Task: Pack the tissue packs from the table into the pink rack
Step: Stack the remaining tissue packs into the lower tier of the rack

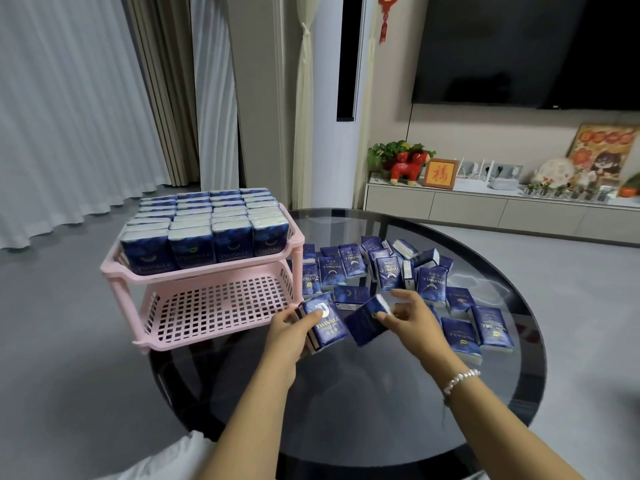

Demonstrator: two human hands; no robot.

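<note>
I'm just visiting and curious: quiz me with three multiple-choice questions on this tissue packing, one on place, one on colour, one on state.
1. Where are the packed tissue packs?
A. top shelf
B. bottom shelf
C. floor

2. What colour is the rack?
A. green
B. pink
C. white

3. What is the right hand doing?
A. resting flat
B. gripping the rack
C. holding a pack

Answers:
1 A: packed tissue packs fill the top shelf.
2 B: the rack is pink.
3 C: the right hand holds a tissue pack; the left hand holds others.
</note>
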